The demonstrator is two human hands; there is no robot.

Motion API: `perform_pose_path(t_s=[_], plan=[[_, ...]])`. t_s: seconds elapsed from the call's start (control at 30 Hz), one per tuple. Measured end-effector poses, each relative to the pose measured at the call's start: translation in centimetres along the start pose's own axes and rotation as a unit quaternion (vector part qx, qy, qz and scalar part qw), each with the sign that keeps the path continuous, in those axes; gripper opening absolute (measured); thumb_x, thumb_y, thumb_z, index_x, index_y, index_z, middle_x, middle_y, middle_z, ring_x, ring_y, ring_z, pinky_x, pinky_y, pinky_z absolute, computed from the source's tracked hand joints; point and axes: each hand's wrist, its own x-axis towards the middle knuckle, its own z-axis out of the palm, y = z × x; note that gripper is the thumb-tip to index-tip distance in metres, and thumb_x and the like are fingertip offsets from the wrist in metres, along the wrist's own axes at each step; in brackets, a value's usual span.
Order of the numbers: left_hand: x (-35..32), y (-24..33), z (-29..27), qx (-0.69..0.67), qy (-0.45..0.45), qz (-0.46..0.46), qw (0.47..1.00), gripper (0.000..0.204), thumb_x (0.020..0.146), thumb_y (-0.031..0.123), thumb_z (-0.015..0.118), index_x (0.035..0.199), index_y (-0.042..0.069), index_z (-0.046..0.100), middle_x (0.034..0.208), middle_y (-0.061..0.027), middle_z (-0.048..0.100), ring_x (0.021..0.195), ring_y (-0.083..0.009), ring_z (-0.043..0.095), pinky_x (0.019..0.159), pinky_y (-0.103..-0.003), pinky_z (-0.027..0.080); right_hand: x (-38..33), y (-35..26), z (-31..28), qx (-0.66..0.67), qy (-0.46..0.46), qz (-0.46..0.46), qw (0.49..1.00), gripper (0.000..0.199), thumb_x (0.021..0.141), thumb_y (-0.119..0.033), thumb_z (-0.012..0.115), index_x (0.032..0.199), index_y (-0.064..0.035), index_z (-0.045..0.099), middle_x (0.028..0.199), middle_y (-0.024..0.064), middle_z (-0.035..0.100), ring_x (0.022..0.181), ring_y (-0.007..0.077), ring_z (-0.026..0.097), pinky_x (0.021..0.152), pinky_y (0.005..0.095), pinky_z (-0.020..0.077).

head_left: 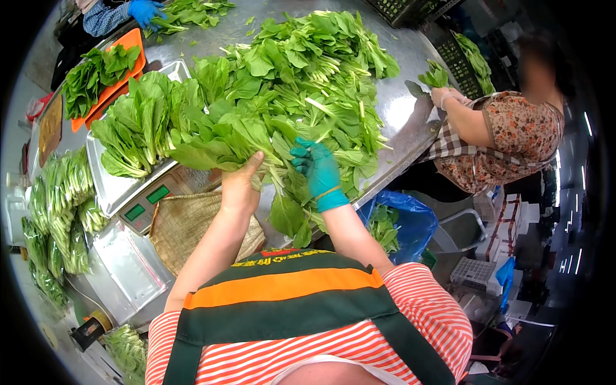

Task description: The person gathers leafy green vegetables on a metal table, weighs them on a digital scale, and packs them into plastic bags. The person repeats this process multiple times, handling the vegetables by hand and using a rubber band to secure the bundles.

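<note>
I observe the bare left hand (240, 186) with its grip closed around the stem end of a bunch of leafy greens (218, 141), thumb up against the leaves. The right hand (317, 172), in a teal glove, is clenched on the stems of the same bunch just beside it. The bunch lies at the near edge of the steel worktop (404, 122), its leaves fanning left over the tray of a weighing scale (128, 192), where more greens are stacked.

Surroundings: a large loose heap of greens (314, 70) covers the worktop behind the hands and crowds the bunch. An orange tray (131, 42) with greens sits at far left. A woven basket (183, 224) stands below the scale, partly hidden by the left forearm. Bagged greens in clear film (61, 212) lie stacked at left. A blue plastic bag (410, 221) holding trimmings hangs at right. A co-worker in a patterned top (513, 138) handles a small bunch at right; another person's blue-gloved hand (144, 11) works at top left.
</note>
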Motion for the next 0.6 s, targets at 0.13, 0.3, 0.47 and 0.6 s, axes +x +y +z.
perform_pose_path(t_s=[0.13, 0.3, 0.47, 0.6], plan=[[0.3, -0.3, -0.4, 0.073, 0.017, 0.005, 0.997, 0.044, 0.078, -0.005, 0.062, 0.119, 0.003, 0.047, 0.115, -0.0077, 0.054, 0.104, -0.021, 0.053, 0.089, -0.034, 0.045, -2.4, -0.7, 1.8, -0.311, -0.139, -0.146, 0.929, 0.026, 0.086, -0.009, 0.058, 0.11, 0.0009, 0.057, 0.088, 0.0056, 0.065, 0.073, 0.0091, 0.058, 0.064, 0.0243, 0.0483], [0.5, 0.1, -1.1, 0.025, -0.001, -0.061, 0.998, 0.044, 0.079, -0.004, 0.061, 0.12, 0.003, 0.046, 0.113, -0.0101, 0.057, 0.103, -0.0221, 0.056, 0.089, -0.036, 0.046, -2.1, -0.8, 1.9, -0.164, -0.134, -0.001, 0.977, 0.015, 0.085, -0.01, 0.061, 0.095, 0.0015, 0.061, 0.076, 0.0075, 0.065, 0.061, 0.0095, 0.058, 0.057, 0.0225, 0.0478], [0.0, 0.5, -0.6, 0.141, -0.072, -0.035, 0.987, 0.04, 0.08, -0.001, 0.061, 0.117, 0.001, 0.049, 0.111, -0.0128, 0.059, 0.104, -0.0261, 0.057, 0.089, -0.038, 0.046, -2.3, 0.1, 2.1, -0.232, -0.154, -0.037, 0.96, 0.013, 0.087, -0.011, 0.057, 0.09, -0.0001, 0.063, 0.074, 0.0072, 0.065, 0.057, 0.0119, 0.058, 0.052, 0.0216, 0.0447], [-0.1, 0.0, -0.3, 0.055, -0.034, 0.02, 0.998, 0.039, 0.078, -0.001, 0.063, 0.114, 0.0, 0.051, 0.103, -0.0119, 0.062, 0.107, -0.0269, 0.056, 0.091, -0.038, 0.045, -1.2, 1.8, 1.6, 0.019, -0.069, 0.046, 0.996, 0.016, 0.088, -0.015, 0.057, 0.089, -0.0007, 0.065, 0.073, 0.0057, 0.065, 0.061, 0.0121, 0.059, 0.054, 0.0221, 0.0463]])
